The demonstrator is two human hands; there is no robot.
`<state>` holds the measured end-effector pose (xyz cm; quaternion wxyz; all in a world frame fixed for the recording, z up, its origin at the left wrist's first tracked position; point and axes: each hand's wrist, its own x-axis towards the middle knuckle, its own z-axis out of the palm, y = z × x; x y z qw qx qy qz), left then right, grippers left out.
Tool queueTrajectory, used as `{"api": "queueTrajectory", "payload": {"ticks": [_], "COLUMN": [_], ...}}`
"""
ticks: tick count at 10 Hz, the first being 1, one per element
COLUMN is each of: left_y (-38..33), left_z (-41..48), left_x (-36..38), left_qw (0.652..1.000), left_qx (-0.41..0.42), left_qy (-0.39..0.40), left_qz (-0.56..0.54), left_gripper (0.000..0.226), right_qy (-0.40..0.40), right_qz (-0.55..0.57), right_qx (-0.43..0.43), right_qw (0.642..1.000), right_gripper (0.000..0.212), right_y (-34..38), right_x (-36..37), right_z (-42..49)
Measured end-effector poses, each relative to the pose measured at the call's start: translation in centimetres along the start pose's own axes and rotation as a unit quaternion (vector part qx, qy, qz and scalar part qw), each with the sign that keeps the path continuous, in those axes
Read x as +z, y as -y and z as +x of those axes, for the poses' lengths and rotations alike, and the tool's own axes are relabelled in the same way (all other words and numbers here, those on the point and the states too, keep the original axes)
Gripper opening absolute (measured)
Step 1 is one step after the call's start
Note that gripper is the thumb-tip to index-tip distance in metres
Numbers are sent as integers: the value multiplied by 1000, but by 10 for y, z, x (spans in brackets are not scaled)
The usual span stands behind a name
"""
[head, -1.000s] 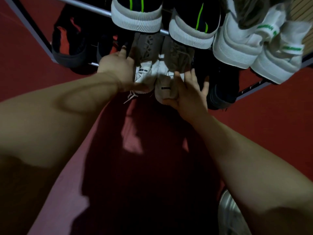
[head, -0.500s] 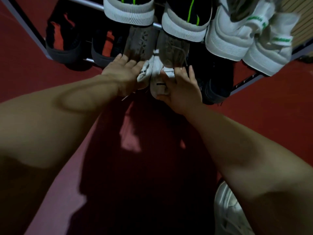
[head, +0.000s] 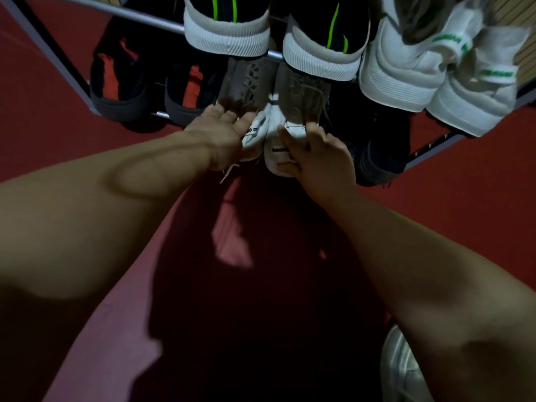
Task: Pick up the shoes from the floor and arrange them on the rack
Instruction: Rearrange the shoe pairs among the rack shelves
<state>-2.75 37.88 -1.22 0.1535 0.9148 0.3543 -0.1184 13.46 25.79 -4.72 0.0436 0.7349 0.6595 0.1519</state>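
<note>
Hiding: toes of the grey pair run under the black-and-green shoes on the upper shelf. The dim light blurs the dark shoes to their right.
Cut off: a white shoe on the floor shows only in part, behind the right forearm and the frame edge. The rack shows only its rails.
Left hand: fingers straight and together, lying flat on the white heel of the left grey shoe. The palm covers the heel's outer side.
Right hand: fingers fairly straight and spread over the heel of the right grey shoe, thumb against the back of the heel. It presses on the heel rather than pinching it.
Place: the grey pair sits on the lower shelf, side by side and touching. It lies between the black-and-red shoes and the dark shoes.
Direction: heels face the person and toes point into the rack. The long axis runs front to back.
Above right: white shoes with green marks, heels outward.
</note>
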Motion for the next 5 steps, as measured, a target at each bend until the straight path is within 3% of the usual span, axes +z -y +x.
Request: {"api": "queueTrajectory", "payload": {"ticks": [2,5], "left_y": [3,7], "left_z": [0,-26], "left_x": [7,5], "left_qw": [999,999], "left_qx": [-6,-48], "left_qy": [-27,-21], "left_qz": [-16,2], "left_gripper": [78,89], "right_qy": [78,184], "right_qz": [47,68], "right_qx": [25,99], "right_qw": [996,975], "right_gripper": [74,73], "right_y": [3,13], "right_x": [-10,-43], "right_z": [0,-7]}}
